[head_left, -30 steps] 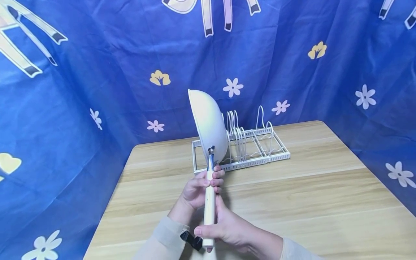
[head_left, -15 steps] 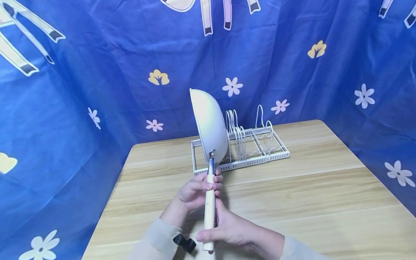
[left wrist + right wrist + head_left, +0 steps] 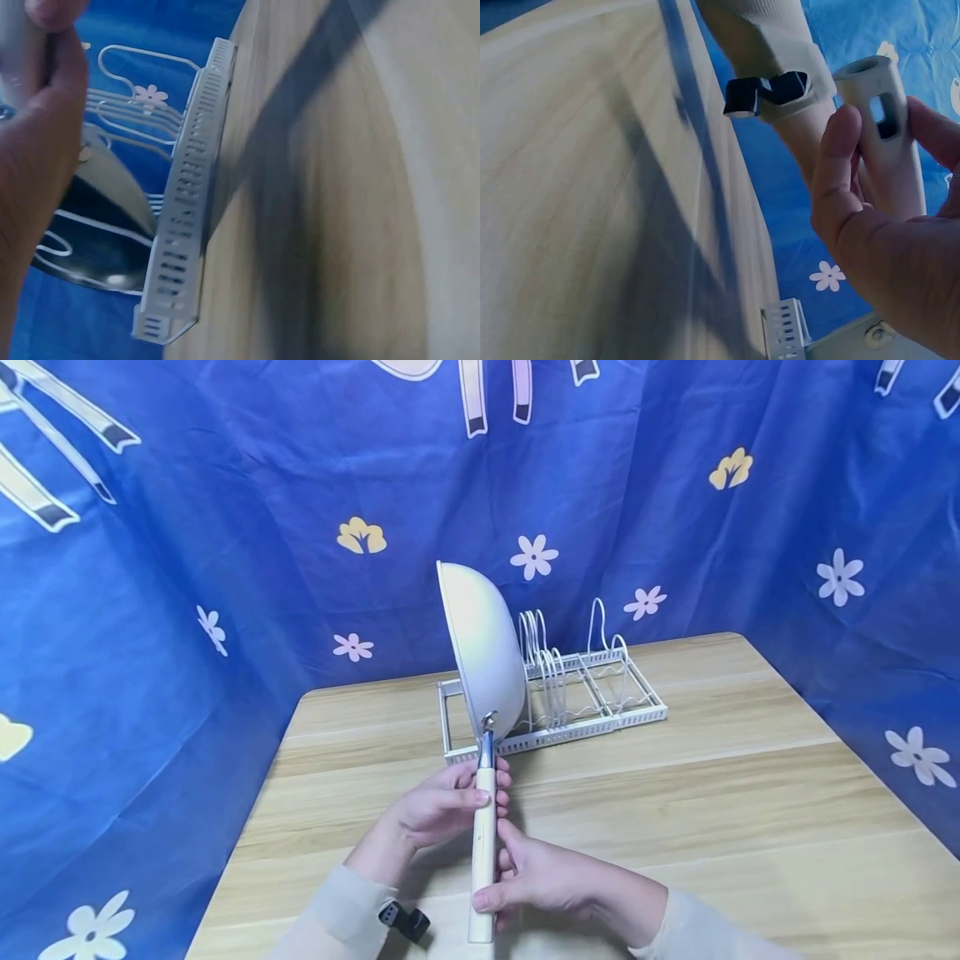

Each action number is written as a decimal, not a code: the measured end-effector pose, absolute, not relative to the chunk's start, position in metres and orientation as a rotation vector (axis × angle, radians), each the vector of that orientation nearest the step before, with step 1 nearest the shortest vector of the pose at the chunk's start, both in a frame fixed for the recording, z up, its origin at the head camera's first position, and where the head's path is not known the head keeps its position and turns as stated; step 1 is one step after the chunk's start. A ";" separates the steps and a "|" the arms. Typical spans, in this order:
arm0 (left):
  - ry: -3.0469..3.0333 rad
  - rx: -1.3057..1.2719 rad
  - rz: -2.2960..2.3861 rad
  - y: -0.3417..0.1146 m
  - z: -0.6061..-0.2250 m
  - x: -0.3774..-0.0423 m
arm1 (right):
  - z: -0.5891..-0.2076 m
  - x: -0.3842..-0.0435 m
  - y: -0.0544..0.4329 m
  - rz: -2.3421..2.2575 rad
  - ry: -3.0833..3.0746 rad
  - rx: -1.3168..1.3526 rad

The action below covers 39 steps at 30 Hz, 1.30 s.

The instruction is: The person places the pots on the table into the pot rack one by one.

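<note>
A deep white wok [image 3: 486,652] stands on edge at the left part of the white wire pan rack [image 3: 637,720], its opening facing left. In the left wrist view its dark inside [image 3: 97,232] shows behind the rack's wires. The cream handle [image 3: 483,860] points toward me. My left hand [image 3: 438,803] holds the handle near the metal neck, thumb on top and fingers round the far side. Closer to the handle's end, my right hand [image 3: 543,875] grips it between thumb and fingers. The handle's hollow end [image 3: 877,90] shows in the right wrist view.
Several wire dividers [image 3: 553,689] rise from the rack right of the wok. The wooden table [image 3: 712,810] is bounded by blue patterned cloth [image 3: 420,468] at the back and sides. A black wrist device [image 3: 405,920] is on my left sleeve.
The wok has dropped slightly toward the rack and its handle end sits a bit lower. My left wrist has swung left, while my right hand has moved slightly up along the handle.
</note>
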State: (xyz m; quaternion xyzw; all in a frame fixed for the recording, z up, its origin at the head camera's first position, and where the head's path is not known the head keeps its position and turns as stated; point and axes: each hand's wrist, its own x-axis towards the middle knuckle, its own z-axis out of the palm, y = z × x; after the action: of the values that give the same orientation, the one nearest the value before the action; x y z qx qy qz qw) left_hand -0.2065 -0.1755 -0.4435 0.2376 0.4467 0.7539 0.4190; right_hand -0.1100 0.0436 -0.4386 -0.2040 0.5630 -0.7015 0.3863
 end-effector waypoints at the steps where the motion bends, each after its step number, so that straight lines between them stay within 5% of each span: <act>1: 1.174 0.585 1.876 -0.177 -0.443 -0.206 | -0.439 -0.111 0.043 -1.784 1.435 -0.517; 39: 1.689 0.323 1.712 -0.185 -0.464 -0.207 | -0.469 -0.128 0.029 -1.291 2.259 -0.510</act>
State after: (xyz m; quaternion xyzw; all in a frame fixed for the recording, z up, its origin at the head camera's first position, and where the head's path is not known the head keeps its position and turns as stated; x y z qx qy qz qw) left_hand -0.2071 -0.1848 -0.4637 0.1246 0.6520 0.6609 0.3501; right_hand -0.1281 0.0288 -0.4694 -0.1865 0.8265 -0.4723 0.2429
